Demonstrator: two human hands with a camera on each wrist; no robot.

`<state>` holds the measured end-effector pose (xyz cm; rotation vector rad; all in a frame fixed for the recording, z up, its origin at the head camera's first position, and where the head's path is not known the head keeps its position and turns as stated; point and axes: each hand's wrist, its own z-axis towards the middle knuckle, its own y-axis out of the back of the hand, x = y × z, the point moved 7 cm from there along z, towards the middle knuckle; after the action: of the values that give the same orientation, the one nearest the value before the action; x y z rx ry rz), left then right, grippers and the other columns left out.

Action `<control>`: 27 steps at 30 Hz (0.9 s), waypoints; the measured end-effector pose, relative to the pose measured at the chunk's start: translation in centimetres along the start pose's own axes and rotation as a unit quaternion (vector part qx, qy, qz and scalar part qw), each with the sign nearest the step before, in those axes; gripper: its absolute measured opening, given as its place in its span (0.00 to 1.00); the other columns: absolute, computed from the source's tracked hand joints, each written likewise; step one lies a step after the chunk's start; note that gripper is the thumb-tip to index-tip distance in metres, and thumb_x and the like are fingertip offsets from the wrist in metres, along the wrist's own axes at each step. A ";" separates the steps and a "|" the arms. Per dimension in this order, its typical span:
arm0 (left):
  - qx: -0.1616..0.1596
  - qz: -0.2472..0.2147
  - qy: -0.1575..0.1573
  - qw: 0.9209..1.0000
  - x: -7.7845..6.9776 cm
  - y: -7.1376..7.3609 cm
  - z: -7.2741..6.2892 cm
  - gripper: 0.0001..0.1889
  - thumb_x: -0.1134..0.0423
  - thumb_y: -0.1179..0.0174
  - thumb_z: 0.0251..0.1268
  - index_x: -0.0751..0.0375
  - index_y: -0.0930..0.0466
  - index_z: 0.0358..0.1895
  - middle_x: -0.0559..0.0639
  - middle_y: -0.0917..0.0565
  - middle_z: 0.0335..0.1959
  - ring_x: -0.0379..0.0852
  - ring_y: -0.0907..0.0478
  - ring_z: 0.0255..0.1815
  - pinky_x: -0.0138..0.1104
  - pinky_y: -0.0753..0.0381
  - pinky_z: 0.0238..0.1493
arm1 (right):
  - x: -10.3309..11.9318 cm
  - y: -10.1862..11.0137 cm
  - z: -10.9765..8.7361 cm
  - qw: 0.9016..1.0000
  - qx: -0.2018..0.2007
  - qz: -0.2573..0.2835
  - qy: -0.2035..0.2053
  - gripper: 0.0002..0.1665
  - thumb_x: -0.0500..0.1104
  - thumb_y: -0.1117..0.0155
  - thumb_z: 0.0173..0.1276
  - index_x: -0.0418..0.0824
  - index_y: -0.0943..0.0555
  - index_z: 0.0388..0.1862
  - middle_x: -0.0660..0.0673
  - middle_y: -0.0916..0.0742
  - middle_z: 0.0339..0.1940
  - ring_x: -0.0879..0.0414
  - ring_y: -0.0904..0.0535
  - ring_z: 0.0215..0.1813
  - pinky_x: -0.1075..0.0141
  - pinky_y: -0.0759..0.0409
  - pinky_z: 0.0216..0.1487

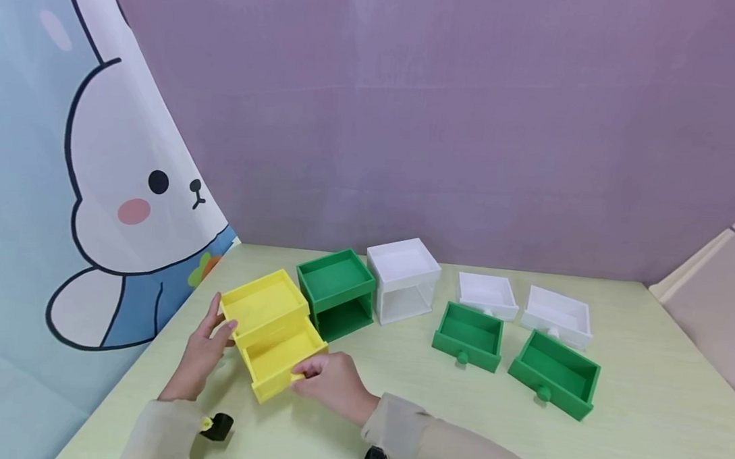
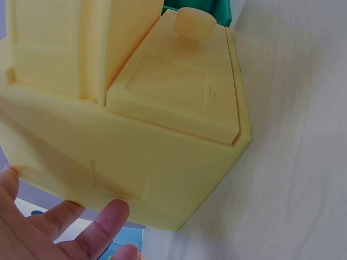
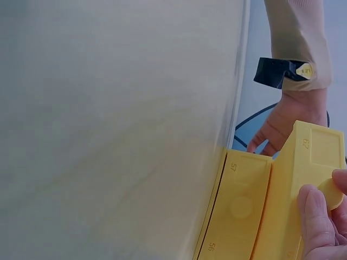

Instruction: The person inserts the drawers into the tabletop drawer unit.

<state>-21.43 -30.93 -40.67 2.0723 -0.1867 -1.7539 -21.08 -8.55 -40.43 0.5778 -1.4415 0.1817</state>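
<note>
A yellow drawer cabinet [image 1: 264, 301] with a tray-like top stands at the table's left. Its upper drawer [image 1: 281, 353] sticks well out of the front, and nothing lies in it. My right hand [image 1: 336, 385] pinches that drawer's round knob [image 3: 329, 194] between thumb and fingers. Below, the lower drawer [image 2: 173, 92] sits flush in the frame with its own knob [image 2: 195, 23]. Extended fingers of my left hand [image 1: 204, 349] press against the cabinet's left side, the thumb near its front edge.
Beside the yellow cabinet stand a green cabinet shell [image 1: 335, 279] and a white cabinet shell [image 1: 403, 261], both without drawers. Further right lie two green drawers [image 1: 468, 331] and two white drawers [image 1: 488, 291]. A purple cloth [image 1: 438, 124] hangs behind the table [image 1: 399, 379].
</note>
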 end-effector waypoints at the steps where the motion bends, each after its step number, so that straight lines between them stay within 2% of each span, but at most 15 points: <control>1: 0.000 0.000 0.001 1.000 0.0 0.0 0.0 0.37 0.49 0.59 0.77 0.37 0.76 0.75 0.70 0.54 0.74 0.67 0.32 0.56 0.58 0.38 0.62 | 0.0 0.0 0.1 1.000 -0.001 0.001 -0.003 0.06 0.35 0.26 0.53 0.38 0.12 0.32 0.53 0.15 0.24 0.64 0.25 0.27 0.73 0.25 0.29; 13: 0.002 -0.002 0.003 1.000 0.0 -0.3 0.2 0.37 0.48 0.59 0.77 0.35 0.76 0.74 0.69 0.54 0.74 0.67 0.32 0.56 0.58 0.39 0.62 | -0.3 0.1 1.4 1.000 -0.009 0.008 0.010 0.07 0.35 0.27 0.53 0.37 0.12 0.33 0.52 0.15 0.26 0.64 0.26 0.29 0.73 0.25 0.31; 21: 0.007 -0.002 0.010 1.000 0.0 -0.3 0.4 0.37 0.47 0.60 0.77 0.34 0.77 0.74 0.69 0.55 0.75 0.67 0.33 0.57 0.58 0.40 0.62 | -0.8 0.0 1.6 0.999 0.016 0.050 -0.008 0.09 0.35 0.28 0.56 0.36 0.13 0.37 0.51 0.15 0.27 0.62 0.24 0.29 0.72 0.23 0.33; 27: 0.007 -0.001 0.017 1.000 0.3 -0.1 0.4 0.36 0.48 0.60 0.77 0.34 0.77 0.74 0.69 0.56 0.75 0.67 0.33 0.56 0.58 0.40 0.62 | -1.2 -0.3 1.4 0.996 0.037 0.081 -0.029 0.10 0.34 0.30 0.58 0.36 0.14 0.40 0.48 0.14 0.26 0.55 0.19 0.28 0.67 0.19 0.33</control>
<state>-21.78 -31.04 -41.05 2.1115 -0.1861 -1.7214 -22.37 -9.25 -41.63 0.5290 -1.5430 0.3496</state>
